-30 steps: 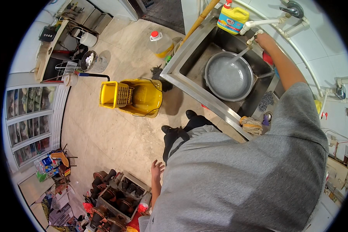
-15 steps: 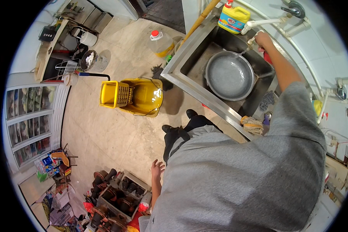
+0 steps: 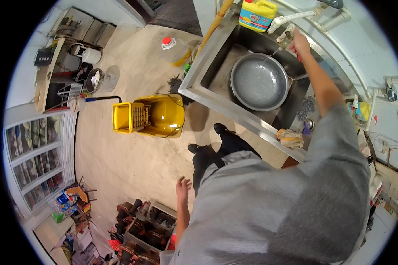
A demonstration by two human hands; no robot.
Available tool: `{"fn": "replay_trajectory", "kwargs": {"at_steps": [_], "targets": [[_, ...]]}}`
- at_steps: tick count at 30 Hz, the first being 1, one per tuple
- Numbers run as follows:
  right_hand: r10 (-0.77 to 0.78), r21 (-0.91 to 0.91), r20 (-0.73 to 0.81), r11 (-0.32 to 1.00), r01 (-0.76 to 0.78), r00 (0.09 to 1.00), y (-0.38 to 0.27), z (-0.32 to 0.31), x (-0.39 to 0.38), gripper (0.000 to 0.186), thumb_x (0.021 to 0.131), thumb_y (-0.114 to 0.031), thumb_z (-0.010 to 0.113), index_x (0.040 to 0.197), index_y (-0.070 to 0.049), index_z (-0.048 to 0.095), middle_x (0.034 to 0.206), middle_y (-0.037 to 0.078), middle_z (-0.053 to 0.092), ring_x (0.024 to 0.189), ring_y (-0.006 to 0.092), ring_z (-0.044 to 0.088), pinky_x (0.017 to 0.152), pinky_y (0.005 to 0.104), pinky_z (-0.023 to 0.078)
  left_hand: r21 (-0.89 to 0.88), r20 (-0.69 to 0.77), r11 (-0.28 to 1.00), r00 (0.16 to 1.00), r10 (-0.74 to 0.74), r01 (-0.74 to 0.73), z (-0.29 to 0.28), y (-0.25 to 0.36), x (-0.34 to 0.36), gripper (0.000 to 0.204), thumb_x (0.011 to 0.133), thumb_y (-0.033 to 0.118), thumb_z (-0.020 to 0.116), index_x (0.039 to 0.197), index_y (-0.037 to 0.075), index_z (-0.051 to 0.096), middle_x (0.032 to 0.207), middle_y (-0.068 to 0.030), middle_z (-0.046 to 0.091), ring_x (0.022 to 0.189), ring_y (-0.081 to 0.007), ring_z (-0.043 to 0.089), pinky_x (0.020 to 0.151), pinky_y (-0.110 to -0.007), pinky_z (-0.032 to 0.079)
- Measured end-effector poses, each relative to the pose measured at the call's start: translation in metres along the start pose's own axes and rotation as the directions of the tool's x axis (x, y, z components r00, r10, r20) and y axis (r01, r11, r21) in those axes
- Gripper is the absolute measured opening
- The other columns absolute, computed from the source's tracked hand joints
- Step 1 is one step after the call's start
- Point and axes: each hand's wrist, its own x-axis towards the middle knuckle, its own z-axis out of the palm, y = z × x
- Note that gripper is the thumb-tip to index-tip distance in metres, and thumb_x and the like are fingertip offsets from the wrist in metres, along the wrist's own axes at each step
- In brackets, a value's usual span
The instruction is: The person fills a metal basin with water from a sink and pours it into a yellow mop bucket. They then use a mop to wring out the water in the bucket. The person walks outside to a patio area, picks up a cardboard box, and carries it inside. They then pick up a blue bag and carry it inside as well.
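My right hand [image 3: 300,43] reaches to the tap [image 3: 288,39] at the back of the sink, its fingers closed at the tap's handle end, partly hidden. A bit of red shows just under that hand. A thin stream of water runs from the spout into a wide round metal basin [image 3: 258,84], which holds water and stands inside the steel sink [image 3: 208,86]. My left hand [image 3: 183,187] hangs low beside my body, empty, with its fingers loosely apart.
A yellow cleaner jug [image 3: 257,17] stands at the sink's back edge. A cloth [image 3: 290,138] and grey scourer [image 3: 306,108] lie by the front right rim. Left of me sits a yellow mop bucket [image 3: 163,115]; a crate [image 3: 150,234] of dark parts lies behind it.
The view has shifted slightly, moving the sink a little left in the picture. My right hand stays at the tap while water runs. My left hand still hangs down.
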Motion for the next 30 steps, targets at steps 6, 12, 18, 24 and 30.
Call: {"fn": "replay_trajectory", "kwargs": {"at_steps": [6,12,18,24,30], "targets": [[0.140,0.179,-0.387,0.981,-0.074,0.911,0.170,0.025,0.001,0.056,0.092,-0.051,0.034,0.088,-0.001,0.058,0.052,0.008,0.054,0.038,0.0168,0.049,0.036,0.0311,0.039,0.081,0.397,0.864,0.812,0.429,-0.496,0.140,0.242,0.050,0.033,0.094,0.019,0.045,0.121,0.000,0.048,0.094,-0.0124,0.064,0.085,-0.0155,0.061,0.075,-0.027,0.048],[0.247,-0.302,-0.188,0.907,-0.295,0.951,0.282,0.096,0.006,0.053,0.091,-0.044,0.036,0.108,0.000,0.060,0.109,0.026,0.058,0.103,0.0436,0.054,0.090,0.0467,0.041,0.419,0.557,0.543,0.679,0.479,-0.727,0.345,0.323,0.208,0.055,0.085,0.024,0.055,0.130,-0.001,0.036,0.103,-0.0261,0.060,0.100,-0.0349,0.058,0.087,-0.039,0.045],[0.393,-0.271,-0.322,0.833,-0.482,0.861,0.363,0.141,0.050,0.056,0.090,-0.048,0.037,0.109,0.000,0.059,0.109,0.026,0.059,0.101,0.0420,0.056,0.090,0.0462,0.042,0.620,0.483,0.556,0.828,0.285,-0.553,0.449,0.269,0.356,0.065,0.081,0.028,0.058,0.132,0.001,0.028,0.115,-0.0305,0.053,0.107,-0.0424,0.053,0.094,-0.044,0.040],[0.342,0.022,-0.337,0.934,-0.356,0.877,0.406,0.153,0.077,0.056,0.086,-0.050,0.051,0.091,0.004,0.064,0.092,0.025,0.063,0.090,0.0390,0.060,0.080,0.0430,0.044,0.684,0.451,0.616,0.890,0.065,-0.391,0.464,0.285,0.340,0.052,0.085,0.014,0.056,0.129,0.006,0.030,0.114,-0.0232,0.055,0.097,-0.0346,0.061,0.058,-0.040,0.056],[0.274,-0.021,-0.311,0.955,-0.295,0.910,0.367,0.123,0.068,0.052,0.084,-0.048,0.056,0.086,0.004,0.063,0.085,0.023,0.064,0.080,0.0372,0.060,0.075,0.0413,0.044,0.615,0.441,0.703,0.895,0.068,-0.356,0.429,0.312,0.282,0.040,0.085,0.012,0.055,0.119,0.005,0.035,0.101,-0.0227,0.060,0.092,-0.0365,0.061,0.057,-0.042,0.055]]}}
